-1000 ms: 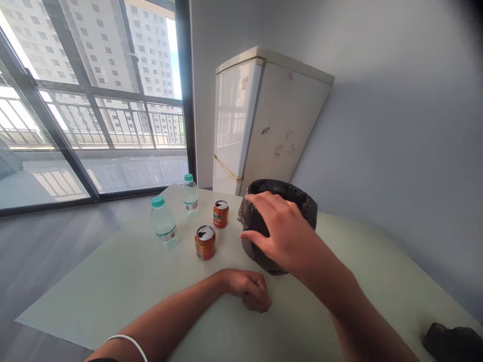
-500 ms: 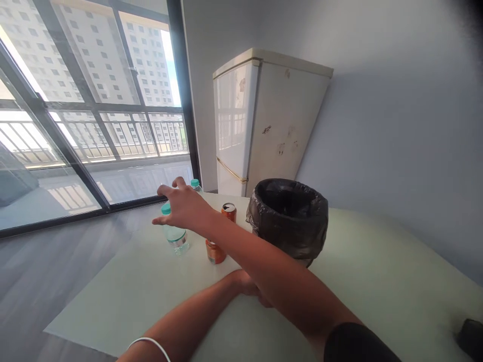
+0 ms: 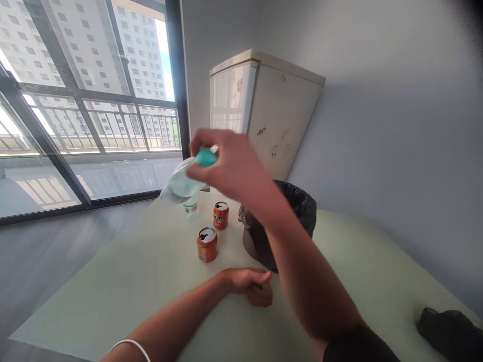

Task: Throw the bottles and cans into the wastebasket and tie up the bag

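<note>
The right hand (image 3: pixel 236 163) is gripping the tilted bottle (image 3: pixel 181 182) by its neck, thumb and fingers closing around the teal cap (image 3: pixel 206 157), while the bottle's body is sloping down to the hand's left. Because only the narrow end is taking the hold and both are blurring with motion, the smooth plastic could be slipping or swinging loose. Below the hand, the standing bottle (image 3: pixel 191 207) is overlapping the tilted one in view; whether they are touching is not showing, but a low swing could be toppling it. Lower again, the rear can (image 3: pixel 221 216) and the front can (image 3: pixel 207 247) are standing with open tops, so a knock could be spilling anything left inside. To the hand's lower right, the forearm is crossing in front of the bin (image 3: pixel 307 213), and a brush there could be dragging its loose black liner. The left hand (image 3: pixel 254 287) is resting curled below the right, seemingly holding nothing, its thumb lying near the bin's base, where a nudge could be shifting it.
</note>
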The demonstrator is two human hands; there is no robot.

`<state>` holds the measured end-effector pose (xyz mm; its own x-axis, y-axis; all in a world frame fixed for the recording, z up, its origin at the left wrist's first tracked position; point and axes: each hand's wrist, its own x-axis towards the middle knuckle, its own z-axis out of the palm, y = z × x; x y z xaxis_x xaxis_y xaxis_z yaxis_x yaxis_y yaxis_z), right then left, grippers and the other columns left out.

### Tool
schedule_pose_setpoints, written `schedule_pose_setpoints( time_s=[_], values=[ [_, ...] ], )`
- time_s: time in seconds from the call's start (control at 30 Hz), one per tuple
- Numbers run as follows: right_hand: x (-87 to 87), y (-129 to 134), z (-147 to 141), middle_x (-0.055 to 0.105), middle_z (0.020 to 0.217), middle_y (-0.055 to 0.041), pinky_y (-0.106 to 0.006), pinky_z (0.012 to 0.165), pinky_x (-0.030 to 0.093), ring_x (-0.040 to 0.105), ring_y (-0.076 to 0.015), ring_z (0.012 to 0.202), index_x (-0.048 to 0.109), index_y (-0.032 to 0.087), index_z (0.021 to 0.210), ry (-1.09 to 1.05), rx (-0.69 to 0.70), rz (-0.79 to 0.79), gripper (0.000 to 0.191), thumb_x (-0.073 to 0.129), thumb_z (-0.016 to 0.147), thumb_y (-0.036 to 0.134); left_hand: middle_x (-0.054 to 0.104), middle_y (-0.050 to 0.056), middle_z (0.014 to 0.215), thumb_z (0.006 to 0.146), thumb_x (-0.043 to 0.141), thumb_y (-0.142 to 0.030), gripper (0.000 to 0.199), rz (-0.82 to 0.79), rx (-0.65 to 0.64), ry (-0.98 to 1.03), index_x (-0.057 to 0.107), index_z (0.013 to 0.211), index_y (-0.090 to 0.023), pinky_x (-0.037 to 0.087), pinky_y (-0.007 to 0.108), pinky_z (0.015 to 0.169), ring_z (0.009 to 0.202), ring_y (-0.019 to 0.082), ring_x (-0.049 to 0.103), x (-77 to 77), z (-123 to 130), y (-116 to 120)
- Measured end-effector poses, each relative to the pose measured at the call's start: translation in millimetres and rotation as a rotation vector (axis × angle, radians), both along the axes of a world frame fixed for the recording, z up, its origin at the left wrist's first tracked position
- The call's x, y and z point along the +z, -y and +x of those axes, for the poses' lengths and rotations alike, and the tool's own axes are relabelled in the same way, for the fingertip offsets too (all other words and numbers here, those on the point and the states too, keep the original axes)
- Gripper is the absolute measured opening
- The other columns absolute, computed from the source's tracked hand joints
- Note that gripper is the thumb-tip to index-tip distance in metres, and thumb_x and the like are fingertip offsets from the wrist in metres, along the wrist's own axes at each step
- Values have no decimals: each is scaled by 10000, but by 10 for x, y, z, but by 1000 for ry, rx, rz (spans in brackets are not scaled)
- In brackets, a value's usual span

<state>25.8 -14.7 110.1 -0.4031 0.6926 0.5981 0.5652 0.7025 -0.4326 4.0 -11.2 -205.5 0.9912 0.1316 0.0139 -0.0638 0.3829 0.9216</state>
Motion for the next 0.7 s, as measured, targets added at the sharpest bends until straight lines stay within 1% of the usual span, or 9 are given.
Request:
schedule_pose_setpoints(
  time_s=[0.07,0.1,0.13,0.23,0.3,0.37,0.43,0.53,0.7],
  values=[
    [295,257,450,652,842,21,-236,587,380,537,-90,677,707,188,929,-69,-180,182,93,689,848,230,177,-46,518,859,510,-833,736,-11,-200,11,265,487,-247,126,322,488,480,121,177,67,-1,6],
    [397,365,654,640,794,17,-242,575,378,538,-98,662,732,190,908,-72,-303,272,98,704,815,204,156,-51,532,872,493,-829,736,-12,-244,12,248,495,-246,107,324,505,493,122,156,93,-4,10],
    [466,452,837,638,773,10,-252,562,378,544,-108,648,760,207,953,-64,-440,325,146,707,817,214,145,-53,540,880,501,-815,732,-13,-233,12,239,502,-245,97,325,515,502,124,147,112,-7,13],
    [494,559,1232,696,819,-10,-283,575,410,592,-128,656,768,279,1091,-32,-699,382,266,701,839,229,145,-51,547,870,551,-794,732,-8,-201,-6,233,511,-242,92,323,524,513,124,154,135,-12,22],
    [405,492,1381,724,863,-12,-297,596,439,609,-127,661,765,281,1068,-3,-766,347,250,709,831,229,144,-53,547,849,581,-798,742,-10,-196,-9,228,510,-241,91,322,528,513,120,156,137,-12,26],
    [269,334,1463,740,892,-8,-301,619,465,622,-133,675,767,282,1002,46,-781,232,210,728,801,233,145,-55,548,848,599,-785,742,-13,-200,-9,227,512,-238,93,323,532,512,117,159,140,-13,29],
    [115,120,1498,752,930,-11,-299,639,478,638,-155,718,769,299,978,138,-760,50,213,741,775,243,148,-55,546,864,598,-764,734,-16,-206,-1,228,514,-236,97,325,532,508,117,165,144,-15,32],
    [-124,-231,1490,757,1032,-39,-287,667,485,667,-188,812,778,286,1004,298,-659,-202,226,733,783,268,145,-58,544,879,601,-744,726,-15,-201,7,233,517,-233,102,327,530,505,115,167,145,-22,33],
    [-497,-723,1433,755,1105,-43,-258,657,465,680,-177,829,791,273,991,511,-524,-411,270,746,739,188,149,-58,550,859,626,-752,739,-23,-192,-20,227,512,-235,97,324,539,515,113,165,142,-32,33]
  ],
)
